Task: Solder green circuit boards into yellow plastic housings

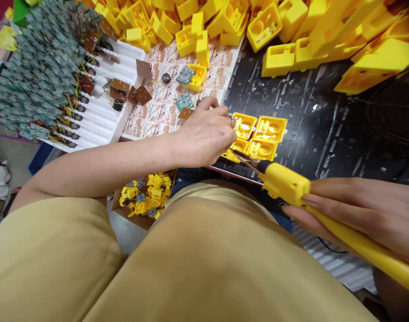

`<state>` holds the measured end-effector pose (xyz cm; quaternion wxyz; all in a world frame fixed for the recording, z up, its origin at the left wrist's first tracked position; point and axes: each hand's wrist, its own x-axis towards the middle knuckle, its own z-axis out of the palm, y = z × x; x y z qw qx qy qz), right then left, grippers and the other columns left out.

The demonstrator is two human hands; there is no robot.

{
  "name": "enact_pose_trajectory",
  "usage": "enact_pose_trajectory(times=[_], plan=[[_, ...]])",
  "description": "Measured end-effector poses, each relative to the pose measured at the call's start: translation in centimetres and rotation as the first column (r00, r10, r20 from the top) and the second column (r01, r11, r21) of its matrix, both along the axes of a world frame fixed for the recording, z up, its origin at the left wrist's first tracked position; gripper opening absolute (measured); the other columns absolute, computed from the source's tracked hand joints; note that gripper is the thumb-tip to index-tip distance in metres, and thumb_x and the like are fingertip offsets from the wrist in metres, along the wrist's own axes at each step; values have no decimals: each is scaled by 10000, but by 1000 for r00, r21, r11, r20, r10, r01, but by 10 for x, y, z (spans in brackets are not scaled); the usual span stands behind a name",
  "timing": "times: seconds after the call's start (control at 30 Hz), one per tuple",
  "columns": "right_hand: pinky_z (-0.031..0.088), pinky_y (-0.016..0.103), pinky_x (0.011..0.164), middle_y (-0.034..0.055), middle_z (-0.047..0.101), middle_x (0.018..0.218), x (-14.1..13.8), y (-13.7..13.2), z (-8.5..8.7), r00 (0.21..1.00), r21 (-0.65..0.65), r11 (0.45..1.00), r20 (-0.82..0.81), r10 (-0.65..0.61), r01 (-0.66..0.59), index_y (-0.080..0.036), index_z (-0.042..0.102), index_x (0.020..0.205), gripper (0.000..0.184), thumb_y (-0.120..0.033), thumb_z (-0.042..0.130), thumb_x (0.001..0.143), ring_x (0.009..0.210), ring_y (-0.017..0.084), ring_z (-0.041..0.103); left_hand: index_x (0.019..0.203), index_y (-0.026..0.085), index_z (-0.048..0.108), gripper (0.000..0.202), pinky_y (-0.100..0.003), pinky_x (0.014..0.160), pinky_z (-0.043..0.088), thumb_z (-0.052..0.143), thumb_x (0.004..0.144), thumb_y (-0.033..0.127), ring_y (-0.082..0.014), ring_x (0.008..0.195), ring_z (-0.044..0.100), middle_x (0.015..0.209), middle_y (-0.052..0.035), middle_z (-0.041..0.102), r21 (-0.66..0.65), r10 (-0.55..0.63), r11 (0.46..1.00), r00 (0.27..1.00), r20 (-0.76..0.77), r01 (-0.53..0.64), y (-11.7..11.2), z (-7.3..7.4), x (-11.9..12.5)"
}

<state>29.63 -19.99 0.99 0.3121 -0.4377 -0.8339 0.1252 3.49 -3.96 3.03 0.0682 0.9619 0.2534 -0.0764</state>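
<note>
My left hand [206, 134] is curled, fingers pinched at the near left edge of a cluster of open yellow plastic housings [261, 134] lying on the black bench mat [312, 125]. What the fingertips pinch is hidden. My right hand [365, 214] grips a yellow-handled soldering iron [291, 185]. Its dark tip [244, 160] points at the near housing, beside my left fingers. A small brown circuit board [185, 113] lies just behind my left hand.
Heaps of yellow housings [291, 31] fill the back. A white tray [100, 112] at left holds brown boards and wired green circuit boards [40, 76]. A printed sheet [164, 98] carries loose parts. A box of yellow assemblies [146, 194] sits below the bench by my knees.
</note>
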Motion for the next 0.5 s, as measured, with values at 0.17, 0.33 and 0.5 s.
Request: enact_pose_trajectory(times=[0.17, 0.33, 0.5], plan=[[588, 259, 832, -1, 723, 1009, -2, -3, 4, 1000, 41, 999, 12, 11, -11, -263, 630, 1154, 238, -217, 736, 945, 852, 124, 696, 643, 203, 608, 277, -590, 1056, 420, 480, 888, 187, -274, 1022, 602, 771, -57, 643, -19, -13, 1000, 1000, 3, 13, 2, 0, -4], [594, 234, 758, -5, 720, 951, -9, 7, 1, 1000, 84, 996, -18, 22, -21, -225, 622, 1094, 215, -184, 751, 927, 774, 105, 681, 636, 212, 610, 258, -540, 1051, 436, 513, 874, 188, -272, 1030, 602, 752, -49, 629, -39, -22, 999, 997, 74, 25, 2, -4, -6], [580, 203, 641, 2, 731, 1021, 20, 0, -21, 999, 78, 996, 5, -35, 35, -288, 683, 1169, 270, -369, 775, 929, 755, 115, 690, 812, 233, 714, 169, -523, 1084, 435, 581, 904, 281, -283, 1095, 648, 938, -37, 729, -147, 66, 988, 981, 180, -40, 8, 4, -14]])
